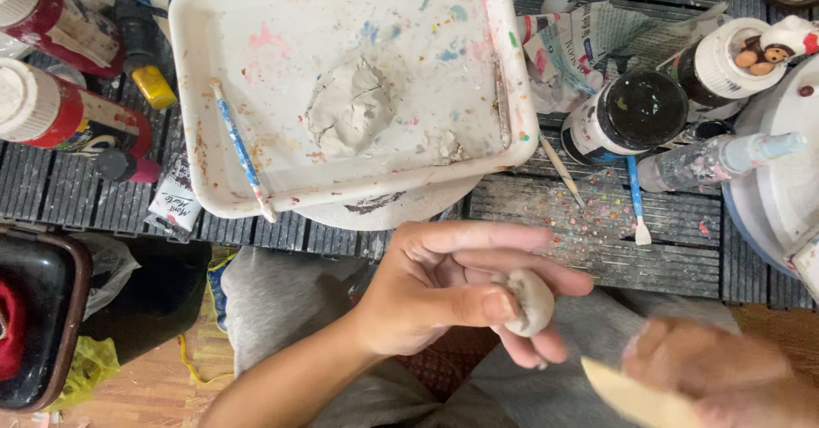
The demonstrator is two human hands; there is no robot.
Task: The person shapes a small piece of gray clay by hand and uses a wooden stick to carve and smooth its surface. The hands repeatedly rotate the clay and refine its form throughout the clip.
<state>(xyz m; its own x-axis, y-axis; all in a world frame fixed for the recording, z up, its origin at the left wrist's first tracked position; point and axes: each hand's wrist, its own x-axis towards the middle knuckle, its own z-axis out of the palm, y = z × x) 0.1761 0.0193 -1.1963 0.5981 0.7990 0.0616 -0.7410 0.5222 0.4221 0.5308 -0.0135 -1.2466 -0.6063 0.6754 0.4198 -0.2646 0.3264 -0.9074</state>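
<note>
My left hand (452, 287) holds a small grey lump of clay (531, 300) between thumb and fingers, above my lap. My right hand (725, 377), blurred at the lower right, grips a flat pale wooden tool (636, 398) whose tip points toward the lump but stays apart from it. A bigger flattened mass of grey clay (350, 108) lies in the middle of a white paint-spattered tray (205, 44) on the dark slatted table.
A blue-handled brush (241, 151) rests in the tray. Red paint bottles (60, 112) stand at left, a paint tube (175, 197) near the tray's corner. Paint jars (636, 108), a spray bottle (717, 159) and two brushes (636, 202) sit right. A black bin (34, 308) is lower left.
</note>
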